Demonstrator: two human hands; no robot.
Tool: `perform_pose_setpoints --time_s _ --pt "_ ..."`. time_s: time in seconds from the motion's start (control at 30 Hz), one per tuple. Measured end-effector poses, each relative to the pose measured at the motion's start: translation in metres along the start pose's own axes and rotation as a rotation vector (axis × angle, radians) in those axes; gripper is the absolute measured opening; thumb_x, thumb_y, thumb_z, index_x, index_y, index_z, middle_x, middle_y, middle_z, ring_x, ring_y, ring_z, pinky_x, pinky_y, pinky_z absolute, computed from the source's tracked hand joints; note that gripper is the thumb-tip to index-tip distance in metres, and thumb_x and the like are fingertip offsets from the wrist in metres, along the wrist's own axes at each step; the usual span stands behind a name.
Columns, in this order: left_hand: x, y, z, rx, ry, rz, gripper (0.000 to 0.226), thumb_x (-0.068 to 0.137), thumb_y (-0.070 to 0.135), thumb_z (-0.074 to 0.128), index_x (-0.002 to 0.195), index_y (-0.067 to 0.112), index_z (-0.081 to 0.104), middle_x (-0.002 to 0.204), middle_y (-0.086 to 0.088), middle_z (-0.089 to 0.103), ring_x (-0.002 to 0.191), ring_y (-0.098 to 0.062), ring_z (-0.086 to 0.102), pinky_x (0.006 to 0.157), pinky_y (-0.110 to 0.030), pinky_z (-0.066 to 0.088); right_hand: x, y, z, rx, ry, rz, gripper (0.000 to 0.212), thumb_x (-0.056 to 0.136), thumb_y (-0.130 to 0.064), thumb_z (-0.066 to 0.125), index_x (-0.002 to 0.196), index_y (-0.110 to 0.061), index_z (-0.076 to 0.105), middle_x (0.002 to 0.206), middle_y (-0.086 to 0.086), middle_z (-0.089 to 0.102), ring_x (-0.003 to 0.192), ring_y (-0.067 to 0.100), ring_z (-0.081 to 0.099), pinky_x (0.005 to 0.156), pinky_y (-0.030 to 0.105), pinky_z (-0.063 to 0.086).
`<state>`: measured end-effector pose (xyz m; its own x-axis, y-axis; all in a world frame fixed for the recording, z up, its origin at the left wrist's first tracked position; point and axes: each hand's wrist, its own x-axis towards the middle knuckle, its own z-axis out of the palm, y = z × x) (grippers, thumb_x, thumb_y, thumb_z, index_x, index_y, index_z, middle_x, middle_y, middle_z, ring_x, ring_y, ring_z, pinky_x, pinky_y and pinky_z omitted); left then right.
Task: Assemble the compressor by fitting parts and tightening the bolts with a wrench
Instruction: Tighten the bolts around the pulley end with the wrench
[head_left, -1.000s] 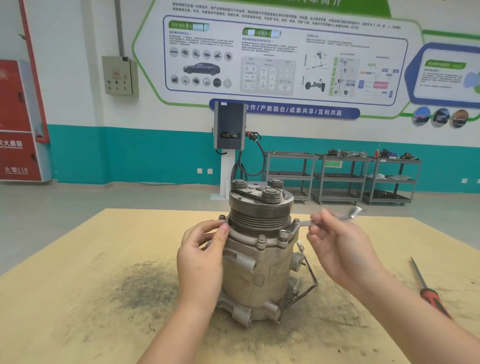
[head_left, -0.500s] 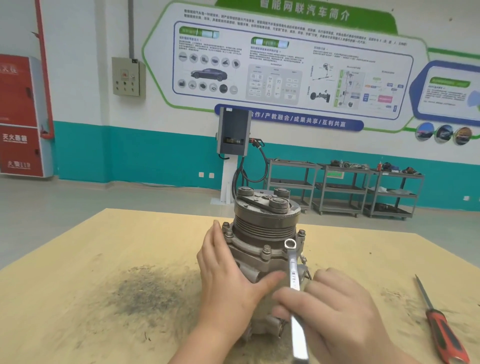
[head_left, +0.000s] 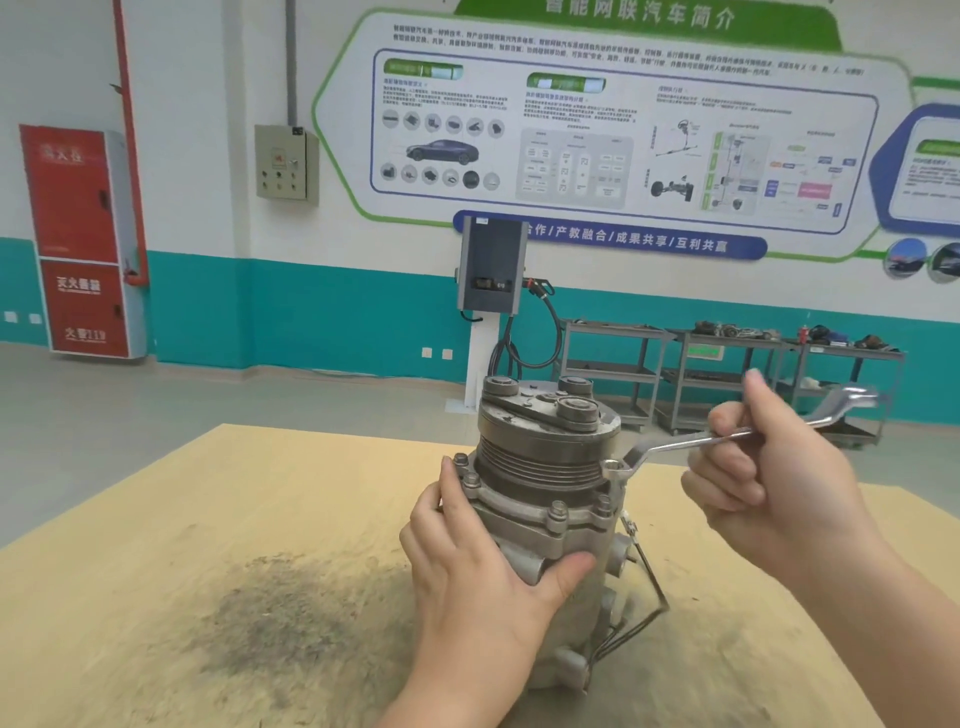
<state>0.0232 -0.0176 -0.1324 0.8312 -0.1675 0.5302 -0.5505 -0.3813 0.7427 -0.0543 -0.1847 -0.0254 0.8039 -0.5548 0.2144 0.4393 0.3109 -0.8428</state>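
Observation:
A grey metal compressor (head_left: 550, 467) stands upright on the wooden table (head_left: 260, 493), pulley end up, with several bolts around its flange. My left hand (head_left: 478, 566) wraps around the body's left side, thumb across the front. My right hand (head_left: 769, 473) grips the shaft of a silver ring wrench (head_left: 675, 444). The wrench's ring end sits on a flange bolt (head_left: 613, 466) at the compressor's right side, and its handle points right and slightly up.
A dark smear of grime (head_left: 291, 618) covers the table left of the compressor. A thin black wire (head_left: 649, 587) hangs down the compressor's right side. Behind the table stand metal shelving carts (head_left: 727, 374) and a charging post (head_left: 491, 291).
The wrench swung from pointing down toward me, off the front bolt, up to the right-side flange bolt. My right hand rose with it. My left hand stayed on the body.

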Motion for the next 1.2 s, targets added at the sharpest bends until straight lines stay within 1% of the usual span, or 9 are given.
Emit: perform_pose_setpoints --time_s 0.2,0.33,0.53,0.67,0.8,0.9,1.07,1.13,1.2 --pt "-0.002 -0.011 0.004 0.01 0.019 0.062 0.125 0.054 0.087 0.042 0.154 0.025 0.0 0.134 0.021 0.012 0.131 -0.004 0.01 0.108 -0.029 0.022 0.018 0.023 -0.021 0.095 -0.003 0.204 0.049 0.097 -0.038 0.051 0.054 -0.013 0.055 0.038 -0.004 0.029 0.029 0.006 0.023 0.027 0.017 0.02" --pt "-0.006 -0.014 0.002 -0.089 0.011 0.085 0.119 0.056 0.083 0.045 0.153 0.031 0.001 0.131 0.033 0.011 0.137 0.0 0.008 0.109 -0.025 0.016 0.022 0.021 -0.025 0.063 -0.088 0.259 0.044 0.094 -0.035 0.053 0.056 -0.014 0.056 0.039 -0.005 0.031 0.029 0.006 0.023 0.03 0.016 0.019" --pt "-0.01 -0.016 -0.007 -0.211 -0.058 0.072 0.108 0.058 0.076 0.055 0.149 0.041 0.008 0.13 0.036 0.019 0.136 -0.004 0.028 0.11 -0.026 0.024 0.019 0.017 -0.029 -0.035 -0.197 0.281 0.034 0.082 -0.036 0.061 0.057 -0.013 0.063 0.044 -0.002 0.039 0.035 0.008 0.03 0.034 0.018 0.028" --pt "-0.009 -0.014 -0.012 -0.211 -0.082 0.075 0.105 0.057 0.074 0.059 0.148 0.04 0.02 0.136 0.028 0.025 0.134 -0.004 0.03 0.111 -0.026 0.026 0.01 0.024 -0.034 -0.1 -0.187 -0.092 0.034 0.082 -0.032 0.064 0.055 -0.011 0.068 0.044 0.001 0.049 0.037 0.011 0.039 0.04 0.02 0.035" --pt "-0.008 -0.014 -0.018 -0.224 -0.099 0.069 0.1 0.056 0.074 0.062 0.143 0.046 0.023 0.139 0.026 0.029 0.134 0.0 0.031 0.113 -0.027 0.027 -0.012 0.033 -0.034 -0.607 -0.236 -0.839 0.038 0.087 -0.026 0.06 0.054 -0.007 0.064 0.045 0.003 0.053 0.041 0.013 0.046 0.043 0.022 0.037" --pt "-0.009 -0.012 -0.02 -0.235 -0.101 0.049 0.105 0.056 0.074 0.063 0.148 0.039 0.026 0.142 0.021 0.031 0.133 0.0 0.034 0.115 -0.034 0.031 -0.03 0.031 -0.02 -0.895 -0.298 -1.137 0.044 0.089 -0.02 0.059 0.05 -0.001 0.054 0.042 0.002 0.046 0.039 0.011 0.04 0.041 0.015 0.029" --pt "-0.009 -0.011 -0.02 -0.219 -0.088 0.051 0.107 0.057 0.072 0.065 0.15 0.034 0.027 0.144 0.017 0.033 0.135 0.0 0.034 0.116 -0.035 0.03 -0.054 0.037 -0.001 -1.163 -0.181 -1.298 0.043 0.092 -0.021 0.059 0.053 -0.006 0.05 0.042 -0.002 0.038 0.036 0.014 0.036 0.038 0.027 0.031" --pt "-0.009 -0.011 -0.02 -0.208 -0.083 0.056 0.107 0.057 0.073 0.064 0.15 0.033 0.027 0.144 0.016 0.033 0.135 0.001 0.033 0.116 -0.034 0.03 -0.058 0.036 0.001 -1.061 -0.138 -1.213 0.043 0.093 -0.023 0.056 0.055 -0.004 0.048 0.044 0.0 0.04 0.038 0.016 0.037 0.039 0.027 0.03" --pt "-0.009 -0.011 -0.02 -0.191 -0.092 0.051 0.108 0.057 0.075 0.062 0.15 0.034 0.026 0.145 0.018 0.032 0.136 -0.002 0.033 0.116 -0.039 0.031 -0.056 0.027 0.0 -0.835 -0.092 -0.982 0.044 0.094 -0.028 0.054 0.06 -0.002 0.051 0.047 0.006 0.048 0.039 0.017 0.044 0.039 0.028 0.035"
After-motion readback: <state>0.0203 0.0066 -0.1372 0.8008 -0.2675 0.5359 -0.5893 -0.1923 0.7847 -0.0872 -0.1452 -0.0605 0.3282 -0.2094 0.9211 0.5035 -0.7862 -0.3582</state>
